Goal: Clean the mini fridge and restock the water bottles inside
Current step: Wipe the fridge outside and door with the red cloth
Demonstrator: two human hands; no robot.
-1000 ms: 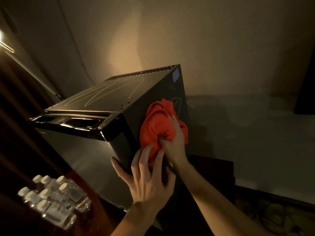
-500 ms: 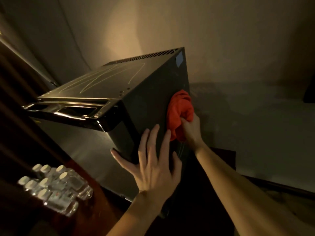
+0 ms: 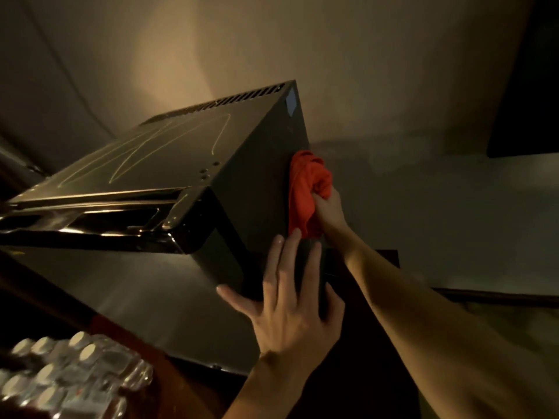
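Since the earlier frame, the red cloth [image 3: 307, 192] has travelled rearward along the mini fridge [image 3: 254, 182] side panel. Right hand [image 3: 329, 210] grip clamps the cloth; left hand [image 3: 290, 309], fingers straight, presses the panel. Water bottles [image 3: 69, 379] lie at lower left.

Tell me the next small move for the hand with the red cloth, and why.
Probably sweep the red cloth back down the mini fridge side panel. The right hand presses it near the rear edge, the left hand braces the front corner, and the panel between them is uncovered.
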